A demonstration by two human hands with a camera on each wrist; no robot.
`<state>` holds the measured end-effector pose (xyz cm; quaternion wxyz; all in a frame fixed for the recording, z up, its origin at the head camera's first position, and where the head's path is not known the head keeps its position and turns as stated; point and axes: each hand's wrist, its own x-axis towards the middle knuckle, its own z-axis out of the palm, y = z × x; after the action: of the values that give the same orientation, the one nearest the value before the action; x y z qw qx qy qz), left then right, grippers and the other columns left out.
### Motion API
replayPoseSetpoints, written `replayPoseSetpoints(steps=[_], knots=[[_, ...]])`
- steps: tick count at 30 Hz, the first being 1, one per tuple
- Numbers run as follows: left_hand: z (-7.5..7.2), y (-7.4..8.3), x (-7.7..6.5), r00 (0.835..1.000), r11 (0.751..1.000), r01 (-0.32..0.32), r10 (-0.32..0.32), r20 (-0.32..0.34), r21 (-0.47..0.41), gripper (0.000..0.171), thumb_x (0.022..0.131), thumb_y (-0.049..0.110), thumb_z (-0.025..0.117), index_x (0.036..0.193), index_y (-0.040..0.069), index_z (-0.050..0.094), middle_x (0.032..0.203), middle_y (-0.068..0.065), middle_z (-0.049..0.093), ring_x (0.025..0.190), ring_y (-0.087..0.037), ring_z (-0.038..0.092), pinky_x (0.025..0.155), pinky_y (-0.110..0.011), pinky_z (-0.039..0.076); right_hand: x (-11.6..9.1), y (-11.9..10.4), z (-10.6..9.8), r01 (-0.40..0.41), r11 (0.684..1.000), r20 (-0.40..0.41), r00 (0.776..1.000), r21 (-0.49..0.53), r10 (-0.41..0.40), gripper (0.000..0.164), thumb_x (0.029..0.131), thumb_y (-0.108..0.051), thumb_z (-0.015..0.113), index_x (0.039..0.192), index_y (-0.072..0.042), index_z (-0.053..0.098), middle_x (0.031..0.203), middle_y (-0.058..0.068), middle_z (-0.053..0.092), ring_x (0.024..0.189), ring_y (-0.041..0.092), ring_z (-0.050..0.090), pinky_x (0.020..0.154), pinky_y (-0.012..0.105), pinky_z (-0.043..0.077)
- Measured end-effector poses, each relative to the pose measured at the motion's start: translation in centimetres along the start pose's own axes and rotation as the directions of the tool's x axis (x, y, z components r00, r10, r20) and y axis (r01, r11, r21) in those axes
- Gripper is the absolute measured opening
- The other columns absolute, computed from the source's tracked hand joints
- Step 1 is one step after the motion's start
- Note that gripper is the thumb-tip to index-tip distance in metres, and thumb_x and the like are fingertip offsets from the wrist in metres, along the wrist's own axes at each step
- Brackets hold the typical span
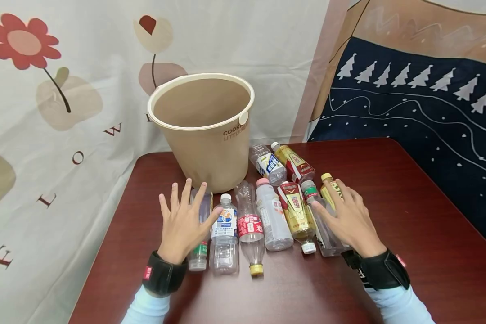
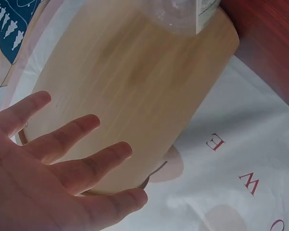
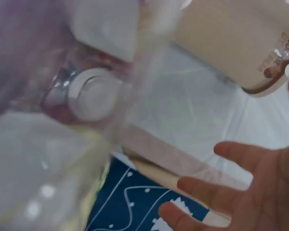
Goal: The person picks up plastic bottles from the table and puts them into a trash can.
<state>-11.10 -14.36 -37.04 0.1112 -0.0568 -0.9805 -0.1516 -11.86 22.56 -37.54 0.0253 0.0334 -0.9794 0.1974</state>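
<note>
My left hand (image 1: 183,225) is held with fingers spread over the left end of a row of plastic bottles, partly covering a green-labelled bottle (image 1: 201,249). Beside it lies a clear bottle with a blue and white label (image 1: 224,228). Further along come a red-labelled bottle with a yellow cap (image 1: 251,227), a pink-capped bottle (image 1: 273,220) and a yellow-and-red labelled bottle (image 1: 296,207). At the right end my right hand (image 1: 350,218), fingers straight and apart, overlaps a green-and-white labelled bottle (image 1: 310,192) and a yellow-capped bottle (image 1: 326,177). Neither hand holds anything.
A tall beige bucket (image 1: 210,155) stands upright behind the row's left part. To its right lie a blue-and-white labelled bottle (image 1: 269,164) and another yellow-and-red bottle (image 1: 294,163). The dark red table (image 1: 421,234) meets printed cloth (image 1: 283,81) at the back.
</note>
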Motion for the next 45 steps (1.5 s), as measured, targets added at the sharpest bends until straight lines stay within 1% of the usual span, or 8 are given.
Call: replayPoseSetpoints(steps=[8, 15, 23, 30, 34, 37, 42, 45], knots=[[0.2, 0.0, 0.5, 1.000, 1.000, -0.023, 0.023, -0.006, 0.002, 0.078, 0.089, 0.064, 0.053, 0.152, 0.021, 0.037, 0.160, -0.020, 0.027, 0.148, -0.046, 0.016, 0.116, -0.071, 0.004, -1.1, 2.9, 0.1, -0.096, 0.995, -0.141, 0.985, 0.016, 0.097, 0.071, 0.091, -0.048, 0.062, 0.142, -0.001, 0.044, 0.145, 0.032, 0.034, 0.122, 0.055, 0.035, 0.077, 0.070, 0.042], [0.4, -0.1, 0.7, 1.000, 1.000, -0.029, 0.029, 0.002, -0.010, 0.078, 0.088, 0.063, 0.055, 0.152, 0.021, 0.038, 0.160, -0.020, 0.027, 0.148, -0.046, 0.016, 0.116, -0.071, 0.005, -2.4, 5.1, 0.6, -0.210, 0.975, -0.085, 0.973, 0.065, 0.215, 0.066, 0.088, -0.040, 0.068, 0.135, 0.000, 0.045, 0.137, 0.035, 0.035, 0.111, 0.053, 0.043, 0.071, 0.061, 0.045], [0.7, -0.1, 0.9, 0.999, 0.999, -0.032, 0.032, 0.011, -0.024, 0.077, 0.089, 0.063, 0.054, 0.152, 0.020, 0.038, 0.160, -0.018, 0.026, 0.149, -0.044, 0.016, 0.116, -0.070, 0.006, -2.7, 6.3, 1.7, -0.240, 0.967, -0.058, 0.968, 0.089, 0.245, 0.070, 0.087, -0.037, 0.069, 0.135, 0.004, 0.038, 0.125, 0.037, 0.040, 0.099, 0.051, 0.050, 0.071, 0.058, 0.047], [1.0, 0.2, 0.7, 0.995, 0.984, -0.081, 0.071, -0.067, -0.160, 0.064, 0.090, 0.051, 0.062, 0.143, 0.016, 0.051, 0.151, -0.015, 0.044, 0.136, -0.038, 0.044, 0.111, -0.063, 0.033, -2.9, 7.0, 2.1, -0.264, 0.958, -0.120, 0.953, 0.114, 0.277, 0.073, 0.083, -0.037, 0.075, 0.133, 0.003, 0.040, 0.116, 0.034, 0.049, 0.096, 0.050, 0.054, 0.069, 0.055, 0.048], [1.2, 0.6, 0.3, 0.987, 0.951, -0.129, 0.095, -0.131, -0.280, 0.055, 0.089, 0.041, 0.068, 0.135, 0.013, 0.059, 0.141, -0.012, 0.055, 0.126, -0.034, 0.055, 0.100, -0.057, 0.048, -2.9, 7.1, 2.0, -0.284, 0.942, -0.219, 0.922, 0.180, 0.320, 0.069, 0.079, -0.033, 0.077, 0.131, -0.001, 0.045, 0.116, 0.030, 0.049, 0.100, 0.048, 0.052, 0.073, 0.058, 0.045], [1.5, 0.8, 0.2, 0.975, 0.906, -0.187, 0.123, -0.184, -0.380, 0.048, 0.087, 0.032, 0.072, 0.129, 0.011, 0.062, 0.133, -0.011, 0.060, 0.121, -0.031, 0.059, 0.097, -0.052, 0.051, -2.9, 6.9, 1.8, -0.252, 0.934, -0.351, 0.876, 0.255, 0.332, 0.063, 0.075, -0.025, 0.079, 0.126, -0.003, 0.051, 0.117, 0.026, 0.049, 0.103, 0.042, 0.050, 0.078, 0.054, 0.043], [1.9, 1.0, 0.4, 0.947, 0.806, -0.294, 0.175, -0.268, -0.514, 0.039, 0.086, 0.019, 0.075, 0.121, 0.005, 0.066, 0.123, -0.010, 0.065, 0.111, -0.024, 0.063, 0.094, -0.044, 0.053, -3.2, 6.1, 0.3, -0.124, 0.941, -0.566, 0.771, 0.316, 0.292, 0.058, 0.068, -0.015, 0.081, 0.119, -0.001, 0.058, 0.106, 0.012, 0.052, 0.093, 0.011, 0.047, 0.073, 0.019, 0.040], [1.9, 1.2, 0.5, 0.940, 0.761, -0.321, 0.182, -0.290, -0.564, 0.036, 0.084, 0.014, 0.076, 0.118, 0.005, 0.067, 0.118, -0.007, 0.067, 0.103, -0.019, 0.064, 0.087, -0.041, 0.055, -3.4, 5.2, -1.4, -0.046, 0.920, -0.587, 0.757, 0.389, 0.287, 0.056, 0.069, -0.008, 0.080, 0.120, -0.001, 0.059, 0.102, -0.010, 0.050, 0.092, -0.004, 0.044, 0.066, -0.003, 0.037]])
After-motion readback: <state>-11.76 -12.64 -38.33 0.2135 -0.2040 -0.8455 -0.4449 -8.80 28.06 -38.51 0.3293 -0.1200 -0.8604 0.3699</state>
